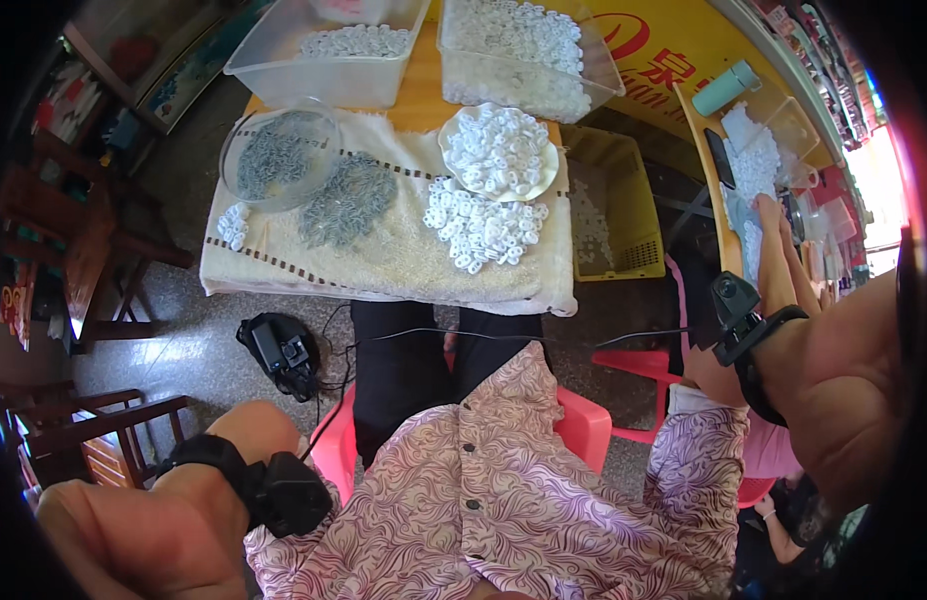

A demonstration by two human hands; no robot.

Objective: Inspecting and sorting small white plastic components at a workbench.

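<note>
Right hand raised beside table edge, fingers straight, together, white plastic rings well apart, left fingers hidden.

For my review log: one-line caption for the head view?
Right hand reaches toward side table; white rings and grey metal parts lie on cloth.

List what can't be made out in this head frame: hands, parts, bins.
- Left hand: only forearm and wrist strap show, the hand lies beyond the lower-left edge; grip unknown.
- Right hand: raised at the right rim, seen edge-on, fisheye-bent; contact with the white pieces there unclear.
- Grey metal parts on the cloth: too small to tell their kind.
- Yellow crate: partly hidden by the table edge.
</note>
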